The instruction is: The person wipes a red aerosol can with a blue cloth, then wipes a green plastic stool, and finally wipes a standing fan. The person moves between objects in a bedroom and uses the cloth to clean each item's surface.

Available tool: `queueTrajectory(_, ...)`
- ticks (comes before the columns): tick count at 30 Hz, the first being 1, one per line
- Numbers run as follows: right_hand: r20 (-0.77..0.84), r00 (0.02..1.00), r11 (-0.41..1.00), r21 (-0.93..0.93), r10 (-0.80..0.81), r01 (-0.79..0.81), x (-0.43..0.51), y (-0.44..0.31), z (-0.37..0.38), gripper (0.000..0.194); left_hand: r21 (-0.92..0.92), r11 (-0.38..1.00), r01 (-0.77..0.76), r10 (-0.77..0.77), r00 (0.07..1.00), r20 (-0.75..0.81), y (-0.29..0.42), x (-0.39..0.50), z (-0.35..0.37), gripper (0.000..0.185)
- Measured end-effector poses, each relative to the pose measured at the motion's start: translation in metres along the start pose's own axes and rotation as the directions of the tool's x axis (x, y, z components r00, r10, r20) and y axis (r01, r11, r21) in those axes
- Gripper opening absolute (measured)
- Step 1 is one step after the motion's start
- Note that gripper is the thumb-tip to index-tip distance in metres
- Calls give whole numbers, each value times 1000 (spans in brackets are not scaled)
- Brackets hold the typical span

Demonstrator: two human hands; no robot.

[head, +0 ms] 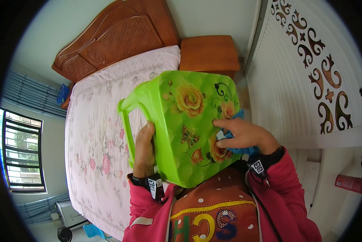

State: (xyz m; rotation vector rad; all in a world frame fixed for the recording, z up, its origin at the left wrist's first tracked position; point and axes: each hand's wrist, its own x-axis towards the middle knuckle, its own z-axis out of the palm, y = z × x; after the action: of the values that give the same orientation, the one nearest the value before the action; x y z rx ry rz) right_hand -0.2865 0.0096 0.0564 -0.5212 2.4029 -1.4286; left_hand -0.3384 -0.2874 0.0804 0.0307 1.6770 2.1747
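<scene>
A bright green plastic stool (196,130) with printed roses and a butterfly on its seat is held up in front of my body, tilted so the seat faces me. My left hand (145,149) grips its side between the legs, thumb on the outer edge and most fingers hidden behind. On the seat's right part rests my right hand (243,134), with a crumpled blue cloth (244,149) under its palm and fingers. The index finger and thumb touch the printed surface. Both wrists carry black straps with small devices.
Beyond the stool stands a bed with a floral sheet (93,136) and a carved wooden headboard (120,39). A wooden nightstand (209,53) adjoins it. At right are a white panel with cut-out scrolls (302,75) and a red can (349,183). A barred window (23,151) is at left.
</scene>
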Motion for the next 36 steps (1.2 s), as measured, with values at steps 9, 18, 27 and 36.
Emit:
queueTrajectory(9,35,994,994,-19,107,-106,3,21,-8,40,98,990,102,-109,992,69,-5,30,20,44)
queueTrajectory(18,-100,995,992,-121,31,-43,-6,45,-31,36,86,979,186,-195,974,115,-61,76,26,49)
queueTrajectory(27,-28,969,954,-172,246,-247,1,64,-32,30,111,908,404,-418,892,172,-115,105,14,51)
queueTrajectory(36,8,908,870,-290,418,-398,50,198,16,37,-198,874,444,-486,796,-362,-218,18,-174,23)
